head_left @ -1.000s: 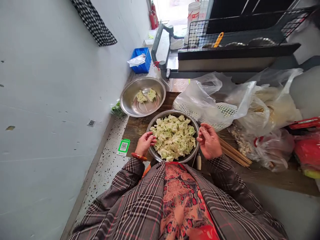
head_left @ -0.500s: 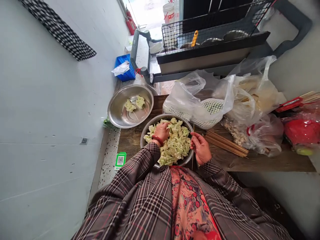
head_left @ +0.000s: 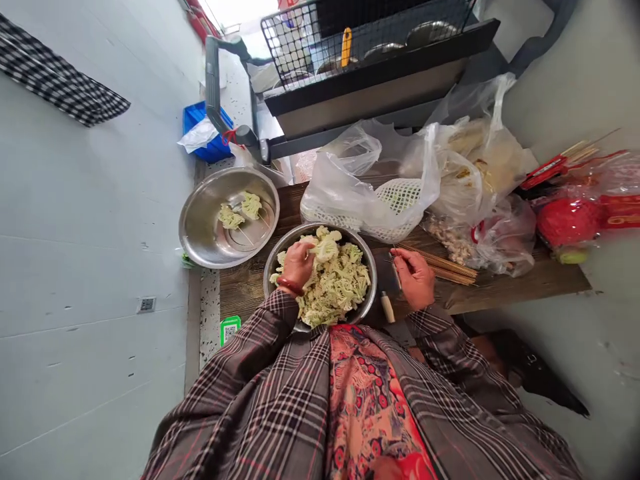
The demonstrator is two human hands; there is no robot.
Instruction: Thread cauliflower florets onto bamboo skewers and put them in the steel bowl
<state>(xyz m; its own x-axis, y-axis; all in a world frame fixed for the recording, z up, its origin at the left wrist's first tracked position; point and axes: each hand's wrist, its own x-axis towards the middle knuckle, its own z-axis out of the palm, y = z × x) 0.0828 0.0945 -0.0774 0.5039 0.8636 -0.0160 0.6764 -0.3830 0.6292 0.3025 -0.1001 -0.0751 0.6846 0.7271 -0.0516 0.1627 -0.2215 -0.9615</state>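
My left hand (head_left: 299, 265), with a reddish bracelet at its wrist, is over the left side of a steel bowl (head_left: 371, 293). Its fingers are closed on a pale cauliflower floret (head_left: 325, 249). Many cut cauliflower pieces (head_left: 333, 293) fill this bowl. To the bowl's right, my right hand (head_left: 416, 279) pinches a thin bamboo skewer, which barely shows at the fingertips. Just beyond that hand lies a bundle of bamboo skewers (head_left: 453, 270) on the wooden counter. A knife with a pale wooden handle (head_left: 387, 308) lies between the bowl and my right hand.
A larger steel basin (head_left: 200, 250) at left holds two skewered cauliflower pieces (head_left: 251, 205). Plastic bags (head_left: 345, 190) and a white mesh basket (head_left: 400, 195) stand behind the bowl. More bags (head_left: 480, 167) lie right. A black wire rack (head_left: 300, 57) rises at the back.
My left hand has lifted a cauliflower floret from the pile. My right hand has moved right, away from the bowl, and the knife handle has come into sight. The view has shifted.
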